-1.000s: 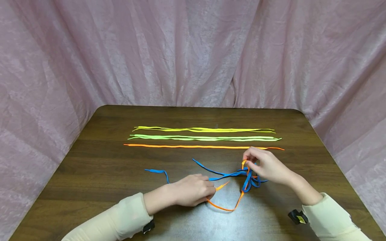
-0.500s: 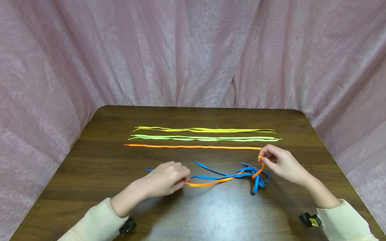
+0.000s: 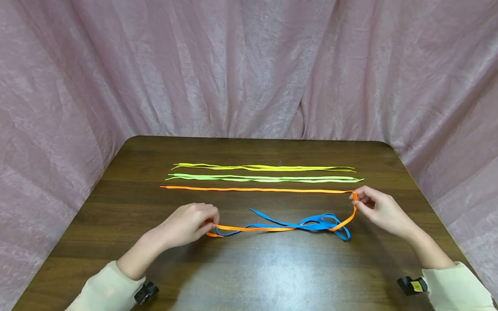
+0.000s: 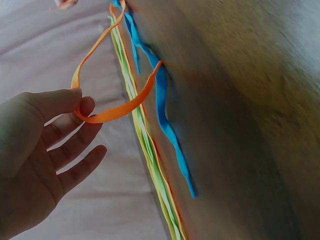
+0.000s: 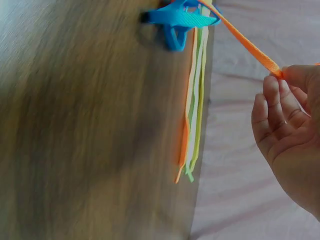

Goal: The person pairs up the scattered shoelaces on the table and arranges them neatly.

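Observation:
An orange shoelace (image 3: 260, 229) stretches between the two hands above the table's near half. My left hand (image 3: 192, 222) pinches it between thumb and forefinger, and its short end hangs past the fingers, as the left wrist view shows. On the other side my right hand (image 3: 383, 211) pinches the lace near its other end. Between the hands lies a blue shoelace (image 3: 323, 224), bunched into loops toward the right, with the orange lace running through or across the bunch. Loose blue ends (image 4: 172, 135) trail out toward the left hand.
Behind the hands, a second orange shoelace (image 3: 249, 189) lies straight across the brown table (image 3: 249, 149). Beyond it lie light green laces (image 3: 264, 178) and yellow laces (image 3: 264, 167) in parallel rows. A pink curtain (image 3: 249, 69) hangs around the table.
Both hands have moved apart, the left to the left and the right to the right, drawing the orange shoelace out between them. The blue bunch has shifted right and flattened.

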The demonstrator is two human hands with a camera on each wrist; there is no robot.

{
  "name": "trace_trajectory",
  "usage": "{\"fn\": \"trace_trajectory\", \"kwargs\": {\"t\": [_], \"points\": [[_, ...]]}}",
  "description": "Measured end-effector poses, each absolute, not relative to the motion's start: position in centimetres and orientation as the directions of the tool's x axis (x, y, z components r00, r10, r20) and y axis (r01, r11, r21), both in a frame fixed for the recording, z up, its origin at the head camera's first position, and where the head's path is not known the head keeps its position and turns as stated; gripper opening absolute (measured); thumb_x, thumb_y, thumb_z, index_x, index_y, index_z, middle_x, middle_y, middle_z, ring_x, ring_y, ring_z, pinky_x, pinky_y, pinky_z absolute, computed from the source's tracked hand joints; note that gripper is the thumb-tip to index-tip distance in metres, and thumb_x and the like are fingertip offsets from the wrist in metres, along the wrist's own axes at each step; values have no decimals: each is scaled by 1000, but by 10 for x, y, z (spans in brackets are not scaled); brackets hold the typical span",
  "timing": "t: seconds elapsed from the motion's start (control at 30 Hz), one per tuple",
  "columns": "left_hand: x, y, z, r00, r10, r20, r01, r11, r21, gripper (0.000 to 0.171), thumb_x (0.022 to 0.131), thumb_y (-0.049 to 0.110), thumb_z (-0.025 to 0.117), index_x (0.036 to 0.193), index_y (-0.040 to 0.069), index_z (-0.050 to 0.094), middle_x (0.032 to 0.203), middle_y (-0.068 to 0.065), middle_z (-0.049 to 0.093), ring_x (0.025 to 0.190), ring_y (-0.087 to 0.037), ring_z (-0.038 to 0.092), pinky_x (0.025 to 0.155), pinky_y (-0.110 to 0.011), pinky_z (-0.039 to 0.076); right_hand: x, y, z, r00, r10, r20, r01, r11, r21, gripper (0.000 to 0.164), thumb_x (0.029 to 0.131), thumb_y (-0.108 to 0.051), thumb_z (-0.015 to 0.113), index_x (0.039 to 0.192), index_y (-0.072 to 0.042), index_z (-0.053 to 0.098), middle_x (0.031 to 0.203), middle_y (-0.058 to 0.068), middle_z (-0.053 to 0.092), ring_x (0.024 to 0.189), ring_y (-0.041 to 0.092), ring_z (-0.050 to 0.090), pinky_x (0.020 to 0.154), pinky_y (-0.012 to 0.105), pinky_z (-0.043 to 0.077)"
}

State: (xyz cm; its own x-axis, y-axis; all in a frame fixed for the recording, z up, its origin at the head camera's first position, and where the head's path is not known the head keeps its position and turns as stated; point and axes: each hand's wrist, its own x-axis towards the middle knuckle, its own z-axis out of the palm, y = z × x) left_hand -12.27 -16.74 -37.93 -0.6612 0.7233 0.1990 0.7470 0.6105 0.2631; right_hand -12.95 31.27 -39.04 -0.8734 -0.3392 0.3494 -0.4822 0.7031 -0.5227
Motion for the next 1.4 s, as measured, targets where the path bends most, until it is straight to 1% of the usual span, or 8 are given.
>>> {"fn": "trace_trajectory", "kwargs": {"t": [0.17,0.3,0.5,0.7,0.87,1.0,1.17,1.4], "points": [[-124,-180,-382,-715,683,151,693,663,283,17,79,11,70,80,22,58,74,17,53,63,0,47,58,-19,41,-128,328,-396,-900,-323,292,-433,737,-519,19,81,1,65,90,-15,59,77,-5,60,66,0,52,59,13,40],[-125,-189,-382,-738,659,144,669,686,287,14,79,10,69,81,22,61,75,17,54,62,0,46,57,-20,40,-127,339,-397,-907,-310,287,-418,757,-502,19,82,-1,65,88,-17,59,77,-3,60,64,-1,50,57,13,38],[-126,-199,-380,-762,631,147,642,708,294,14,78,10,70,81,21,63,76,18,54,63,1,46,58,-20,40,-124,348,-395,-912,-292,287,-403,766,-502,17,82,-2,65,89,-16,59,72,-6,57,62,0,48,55,15,37],[-128,-209,-382,-792,598,123,604,740,295,13,79,11,71,80,22,63,74,19,53,63,2,47,57,-20,40,-121,355,-396,-929,-276,245,-366,772,-519,14,83,-5,65,88,-17,59,71,-9,57,61,0,48,55,15,36],[-131,-218,-387,-816,567,112,572,764,299,13,79,13,71,80,23,63,72,19,53,62,2,46,56,-20,40,-119,360,-399,-945,-258,201,-326,774,-542,11,83,-7,65,87,-16,59,70,-4,58,60,1,47,54,17,36],[-135,-226,-390,-830,548,108,552,775,308,12,79,13,71,81,22,64,71,19,52,62,1,46,56,-21,40,-119,364,-403,-950,-246,193,-312,775,-549,12,82,-5,66,87,-14,59,74,0,60,63,1,49,56,15,36],[-141,-235,-393,-845,524,106,528,787,319,11,79,12,71,80,20,64,70,18,53,62,0,47,56,-21,40,-121,368,-405,-947,-251,202,-321,797,-512,12,82,-6,66,86,-15,60,75,0,61,65,1,49,58,14,36],[-151,-249,-396,-858,495,135,511,800,313,9,79,12,70,81,19,65,74,16,57,65,-2,50,59,-25,42,-127,374,-408,-918,-292,269,-382,832,-403,17,79,-2,67,85,-16,60,76,-2,62,65,-4,47,58,12,36]]}}
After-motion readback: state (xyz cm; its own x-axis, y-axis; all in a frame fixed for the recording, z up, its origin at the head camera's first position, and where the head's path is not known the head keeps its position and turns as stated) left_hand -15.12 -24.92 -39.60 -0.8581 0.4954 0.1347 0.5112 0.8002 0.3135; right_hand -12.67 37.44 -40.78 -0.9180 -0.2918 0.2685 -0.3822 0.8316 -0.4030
